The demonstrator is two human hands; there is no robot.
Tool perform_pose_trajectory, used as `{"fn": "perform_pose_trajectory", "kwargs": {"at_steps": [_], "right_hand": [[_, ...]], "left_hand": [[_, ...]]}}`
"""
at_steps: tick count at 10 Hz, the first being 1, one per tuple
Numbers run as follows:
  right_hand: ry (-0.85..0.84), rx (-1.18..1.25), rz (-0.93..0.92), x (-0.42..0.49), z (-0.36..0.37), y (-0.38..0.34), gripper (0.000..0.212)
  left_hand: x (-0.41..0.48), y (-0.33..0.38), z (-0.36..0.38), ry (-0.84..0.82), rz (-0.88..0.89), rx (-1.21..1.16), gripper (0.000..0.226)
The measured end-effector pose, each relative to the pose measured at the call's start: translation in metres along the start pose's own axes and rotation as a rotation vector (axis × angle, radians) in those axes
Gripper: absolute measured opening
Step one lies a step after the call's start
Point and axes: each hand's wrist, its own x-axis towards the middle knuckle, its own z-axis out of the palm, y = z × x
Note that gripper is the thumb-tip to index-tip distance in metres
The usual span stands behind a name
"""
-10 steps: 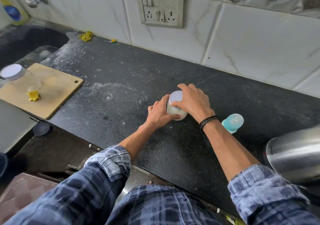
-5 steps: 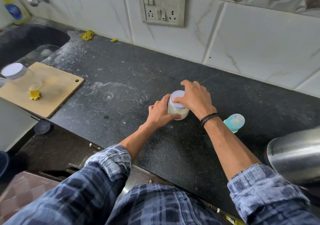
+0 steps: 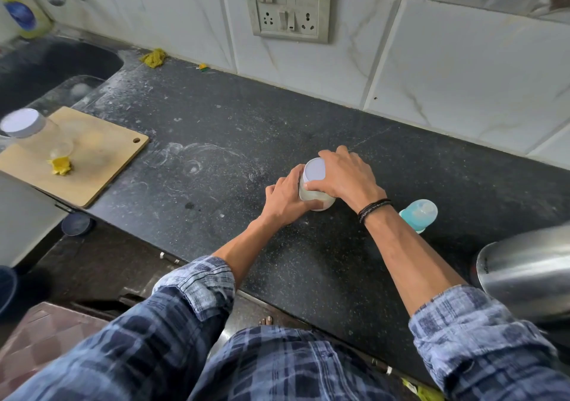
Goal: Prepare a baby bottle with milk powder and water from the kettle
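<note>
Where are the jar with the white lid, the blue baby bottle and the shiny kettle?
jar [image 3: 314, 169]: head view, on its flat white lid.
baby bottle [image 3: 420, 213]: head view, on its blue top.
kettle [image 3: 524, 269]: head view, on its shiny steel side.

White veined wall tiles [image 3: 462, 70] with a grey switch-and-socket plate [image 3: 288, 6] beyond the right hand [image 3: 348, 178]; speckled black stone bench [image 3: 216, 117] beneath it

One head-worn wide camera looks forward and down, close over the countertop [image 3: 216, 129].
</note>
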Motion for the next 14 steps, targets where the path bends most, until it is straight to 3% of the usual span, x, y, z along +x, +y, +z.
{"fn": "perform_pose_trajectory", "kwargs": {"at_steps": [8, 10, 12, 13, 14], "right_hand": [[0.130, 0.107, 0.139, 0.011, 0.013, -0.013, 0.069], [0.149, 0.125, 0.186, 0.010, 0.016, -0.016, 0.070], [0.099, 0.144, 0.186, 0.004, 0.011, -0.013, 0.086], [0.108, 0.196, 0.231, -0.005, 0.007, -0.002, 0.091], [0.219, 0.244, 0.293, -0.015, 0.003, 0.014, 0.082]], "left_hand": [[-0.005, -0.001, 0.002, 0.075, 0.095, 0.044, 0.091], [-0.003, -0.001, -0.002, 0.062, 0.124, 0.085, 0.090], [-0.002, -0.003, -0.005, 0.036, 0.136, 0.072, 0.087], [-0.002, -0.007, -0.004, 0.013, 0.117, 0.046, 0.102], [-0.006, -0.012, -0.006, -0.045, 0.027, 0.024, 0.116]]}}
